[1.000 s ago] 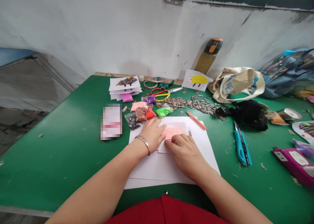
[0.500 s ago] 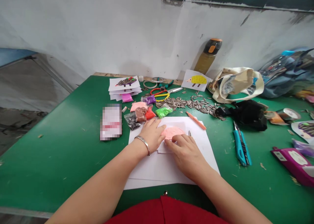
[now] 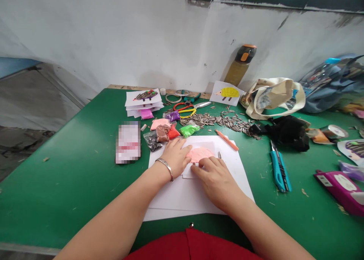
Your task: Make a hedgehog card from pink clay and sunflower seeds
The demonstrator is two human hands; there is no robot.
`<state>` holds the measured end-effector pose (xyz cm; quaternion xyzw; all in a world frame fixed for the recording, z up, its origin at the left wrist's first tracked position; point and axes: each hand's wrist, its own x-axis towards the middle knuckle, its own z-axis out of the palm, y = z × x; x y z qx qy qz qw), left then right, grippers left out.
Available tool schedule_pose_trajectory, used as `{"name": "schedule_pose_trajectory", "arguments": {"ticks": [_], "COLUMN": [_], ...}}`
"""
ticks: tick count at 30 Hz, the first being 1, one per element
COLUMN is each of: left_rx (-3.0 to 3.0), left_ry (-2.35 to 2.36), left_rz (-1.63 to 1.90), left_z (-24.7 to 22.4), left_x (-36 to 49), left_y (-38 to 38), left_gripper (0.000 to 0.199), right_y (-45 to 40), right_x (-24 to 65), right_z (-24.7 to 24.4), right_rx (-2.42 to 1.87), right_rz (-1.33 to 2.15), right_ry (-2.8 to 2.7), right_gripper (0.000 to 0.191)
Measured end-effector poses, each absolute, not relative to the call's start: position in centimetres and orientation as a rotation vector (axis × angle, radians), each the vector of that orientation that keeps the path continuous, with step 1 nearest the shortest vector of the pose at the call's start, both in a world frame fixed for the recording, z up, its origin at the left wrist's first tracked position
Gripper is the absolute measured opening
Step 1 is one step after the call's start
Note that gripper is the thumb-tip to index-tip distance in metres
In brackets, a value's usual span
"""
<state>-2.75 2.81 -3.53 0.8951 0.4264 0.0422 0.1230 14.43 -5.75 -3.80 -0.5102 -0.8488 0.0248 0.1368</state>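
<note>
My left hand [image 3: 176, 156] lies with its fingers outstretched on a small white card [image 3: 187, 174], at the left end of a flat pink clay shape [image 3: 200, 154]. A bracelet circles that wrist. My right hand [image 3: 214, 175] rests lower on the card with bent fingers, its fingertips at the clay's lower edge. A small brown piece [image 3: 194, 164] shows at the index fingertip; my hand partly hides it. Under the card are larger white sheets [image 3: 170, 200]. A single sunflower seed [image 3: 219, 155] lies right of the clay, and an orange pen-like tool [image 3: 227, 140] beyond it.
Bags of coloured clay [image 3: 163, 133], loose sunflower seeds [image 3: 201, 119] and scissors [image 3: 203, 105] lie behind my hands. A utility knife [image 3: 280, 169] is at right. Decorated cards [image 3: 143, 96], a bottle [image 3: 240, 64] and a cloth bag [image 3: 277, 96] stand near the wall.
My right fingertips have drawn back slightly from the pink clay, and the small brown piece at its lower edge now shows. My left hand stays in place.
</note>
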Motion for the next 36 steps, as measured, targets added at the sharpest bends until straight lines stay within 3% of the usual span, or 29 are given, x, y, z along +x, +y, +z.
{"name": "schedule_pose_trajectory", "arguments": {"ticks": [21,36], "left_rx": [2.592,2.604], "left_ry": [1.248,1.259], "left_rz": [0.049,0.068], "left_z": [-3.3,-3.3], "left_x": [-2.7,-2.7], "left_y": [3.1,2.8], "left_gripper": [0.042,0.041], "right_y": [-7.9,-7.4], "right_x": [15.1,14.7], "right_z": [-3.3,-4.0], "right_rx": [-1.503,-1.511], "right_rz": [0.152,0.111], "right_ry": [-2.565,-2.517], "right_gripper": [0.042,0.036]}}
